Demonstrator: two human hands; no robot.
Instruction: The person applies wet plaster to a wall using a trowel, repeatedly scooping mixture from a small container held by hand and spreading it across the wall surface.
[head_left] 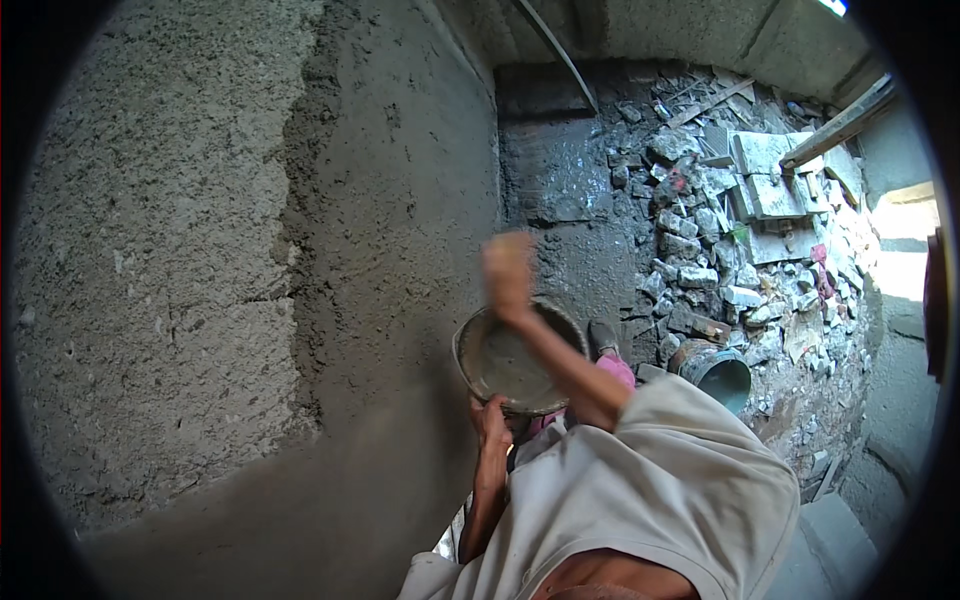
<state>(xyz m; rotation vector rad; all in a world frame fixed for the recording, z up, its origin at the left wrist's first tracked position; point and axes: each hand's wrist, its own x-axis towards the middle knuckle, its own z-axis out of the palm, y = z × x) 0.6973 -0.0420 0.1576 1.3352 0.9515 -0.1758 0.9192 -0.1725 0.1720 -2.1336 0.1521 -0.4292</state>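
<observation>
My left hand (491,418) grips the near rim of a round basin (462,352). Grey wet mortar (515,365) lies inside it. Over the basin's far side is my right hand (510,268), smeared by motion; whether it holds anything does not show. Its forearm crosses above the basin from the lower right. Close by on the left stands a wall, with a band of darker wet plaster (400,220) nearest the basin and rough, paler bare surface (190,240) farther left.
Broken bricks and stones (690,250) cover the floor on the right, with stacked flat blocks (775,190) and a wooden pole (840,122). A bucket (722,378) lies tipped near my right side. My shoe (603,338) is beside the basin. A thin curved strip (560,52) leans at the back.
</observation>
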